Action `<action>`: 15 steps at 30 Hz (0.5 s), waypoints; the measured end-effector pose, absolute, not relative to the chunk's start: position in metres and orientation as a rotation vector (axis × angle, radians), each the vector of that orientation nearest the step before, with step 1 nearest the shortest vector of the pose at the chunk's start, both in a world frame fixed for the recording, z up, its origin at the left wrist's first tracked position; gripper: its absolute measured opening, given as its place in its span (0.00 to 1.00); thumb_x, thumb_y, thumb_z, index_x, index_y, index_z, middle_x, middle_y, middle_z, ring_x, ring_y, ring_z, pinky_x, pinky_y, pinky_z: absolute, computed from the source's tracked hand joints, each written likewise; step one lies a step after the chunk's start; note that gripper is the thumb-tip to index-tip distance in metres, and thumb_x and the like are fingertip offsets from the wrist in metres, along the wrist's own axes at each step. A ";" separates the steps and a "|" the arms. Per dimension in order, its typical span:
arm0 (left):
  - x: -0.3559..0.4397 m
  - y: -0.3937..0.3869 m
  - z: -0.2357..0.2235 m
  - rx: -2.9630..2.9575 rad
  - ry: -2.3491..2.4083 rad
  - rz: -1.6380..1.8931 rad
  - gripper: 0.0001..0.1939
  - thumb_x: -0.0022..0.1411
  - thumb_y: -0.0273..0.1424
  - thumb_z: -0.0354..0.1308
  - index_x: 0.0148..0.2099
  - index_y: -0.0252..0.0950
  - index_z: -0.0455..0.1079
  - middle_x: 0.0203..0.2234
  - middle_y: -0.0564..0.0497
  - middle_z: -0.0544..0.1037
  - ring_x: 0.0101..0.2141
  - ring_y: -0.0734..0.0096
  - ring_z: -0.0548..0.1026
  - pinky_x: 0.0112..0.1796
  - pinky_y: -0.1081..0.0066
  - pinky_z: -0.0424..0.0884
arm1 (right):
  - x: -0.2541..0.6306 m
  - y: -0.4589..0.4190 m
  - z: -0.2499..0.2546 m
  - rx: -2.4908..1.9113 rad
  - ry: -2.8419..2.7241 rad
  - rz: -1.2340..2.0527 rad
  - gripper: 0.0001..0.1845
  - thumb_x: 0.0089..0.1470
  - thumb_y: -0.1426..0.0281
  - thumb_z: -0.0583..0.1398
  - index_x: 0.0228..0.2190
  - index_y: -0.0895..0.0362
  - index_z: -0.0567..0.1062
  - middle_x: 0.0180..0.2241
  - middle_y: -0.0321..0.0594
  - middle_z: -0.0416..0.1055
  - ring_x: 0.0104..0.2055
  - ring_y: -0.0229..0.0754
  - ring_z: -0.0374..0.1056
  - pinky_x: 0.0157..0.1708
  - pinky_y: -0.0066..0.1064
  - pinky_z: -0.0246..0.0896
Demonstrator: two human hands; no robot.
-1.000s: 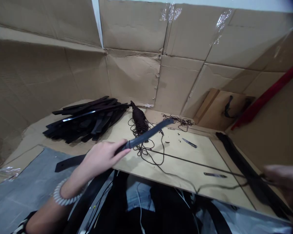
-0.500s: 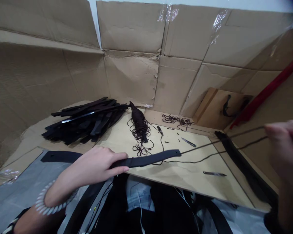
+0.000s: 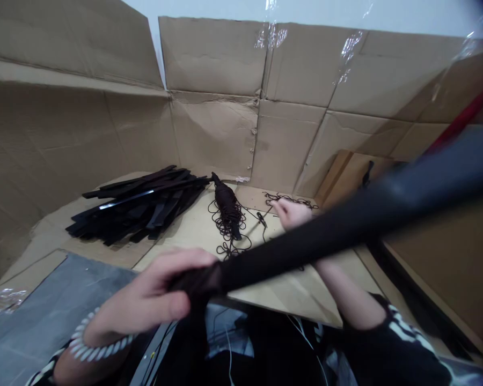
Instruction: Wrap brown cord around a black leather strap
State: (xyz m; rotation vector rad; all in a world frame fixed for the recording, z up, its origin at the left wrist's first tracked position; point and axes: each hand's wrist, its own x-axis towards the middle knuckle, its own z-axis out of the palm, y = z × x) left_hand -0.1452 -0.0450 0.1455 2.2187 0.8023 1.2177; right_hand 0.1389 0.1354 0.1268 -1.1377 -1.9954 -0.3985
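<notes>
My left hand point(image 3: 153, 300) is closed around a long black strap point(image 3: 346, 220), which rises blurred across the view toward the upper right. My right hand point(image 3: 292, 213) reaches out over the tan board point(image 3: 193, 230) behind the strap, near a small dark tool point(image 3: 261, 218) and loose dark cord point(image 3: 292, 199). Its fingers are partly hidden and I cannot make out whether they hold anything. A dark spool of cord point(image 3: 227, 203) lies just left of that hand.
A pile of black straps point(image 3: 139, 202) lies at the left on the cardboard. Cardboard walls point(image 3: 217, 91) enclose the space. A grey sheet point(image 3: 44, 311) covers the near left. A red bar point(image 3: 467, 115) leans at the right. More black straps point(image 3: 406, 289) lie along the right edge.
My left hand has lifted the strap from flat on the board so it swings up toward the camera. My right hand has let the cord go and moved from the right to the board's far middle.
</notes>
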 end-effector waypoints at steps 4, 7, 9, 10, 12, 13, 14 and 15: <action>-0.161 -0.043 0.152 1.822 1.182 1.716 0.20 0.68 0.52 0.49 0.49 0.45 0.70 0.23 0.57 0.64 0.21 0.79 0.58 0.19 0.75 0.55 | 0.125 0.090 0.075 -0.940 -2.117 -0.297 0.31 0.70 0.63 0.48 0.18 0.65 0.64 0.16 0.37 0.56 0.19 0.27 0.46 0.24 0.22 0.38; -0.181 -0.033 0.156 1.695 1.483 1.780 0.16 0.71 0.45 0.49 0.50 0.41 0.67 0.21 0.59 0.57 0.20 0.81 0.54 0.20 0.75 0.50 | 0.139 0.037 0.069 -0.798 -2.157 -0.237 0.27 0.70 0.69 0.49 0.18 0.65 0.62 0.17 0.37 0.56 0.21 0.26 0.49 0.26 0.20 0.43; -0.194 -0.024 0.153 1.777 1.706 1.627 0.17 0.70 0.44 0.50 0.53 0.38 0.67 0.25 0.59 0.64 0.24 0.80 0.59 0.24 0.76 0.56 | 0.154 0.006 0.081 -0.605 -2.209 -0.164 0.21 0.67 0.75 0.51 0.21 0.64 0.64 0.20 0.38 0.58 0.25 0.28 0.52 0.29 0.21 0.46; -0.200 -0.020 0.149 1.841 1.827 1.490 0.20 0.68 0.45 0.52 0.53 0.37 0.68 0.28 0.58 0.69 0.26 0.79 0.63 0.26 0.75 0.59 | 0.162 -0.006 0.089 -0.566 -2.206 -0.160 0.16 0.65 0.77 0.53 0.23 0.64 0.65 0.21 0.38 0.58 0.26 0.29 0.50 0.30 0.21 0.45; -0.206 -0.013 0.140 1.983 2.025 1.173 0.25 0.66 0.50 0.52 0.53 0.36 0.70 0.31 0.54 0.75 0.28 0.73 0.69 0.29 0.73 0.63 | 0.178 -0.021 0.108 -0.529 -2.184 -0.288 0.12 0.62 0.79 0.56 0.26 0.63 0.64 0.21 0.38 0.57 0.27 0.30 0.48 0.31 0.24 0.43; -0.206 -0.010 0.136 2.055 2.082 1.020 0.28 0.65 0.53 0.51 0.53 0.36 0.72 0.30 0.52 0.77 0.27 0.71 0.71 0.29 0.71 0.64 | 0.186 -0.025 0.117 -0.534 -2.169 -0.373 0.11 0.61 0.79 0.58 0.27 0.62 0.63 0.21 0.37 0.57 0.28 0.31 0.48 0.32 0.24 0.43; -0.205 -0.009 0.132 2.132 2.114 0.896 0.29 0.65 0.55 0.49 0.53 0.38 0.73 0.28 0.52 0.78 0.26 0.69 0.72 0.28 0.71 0.64 | 0.196 -0.026 0.125 -0.546 -2.148 -0.458 0.12 0.59 0.79 0.60 0.27 0.62 0.63 0.21 0.37 0.57 0.28 0.31 0.48 0.33 0.25 0.44; -0.202 -0.009 0.130 2.217 2.118 0.793 0.30 0.66 0.55 0.47 0.54 0.39 0.73 0.27 0.51 0.78 0.25 0.67 0.73 0.28 0.70 0.63 | 0.206 -0.026 0.131 -0.580 -2.127 -0.517 0.12 0.58 0.79 0.61 0.27 0.61 0.63 0.21 0.37 0.57 0.29 0.31 0.49 0.33 0.25 0.45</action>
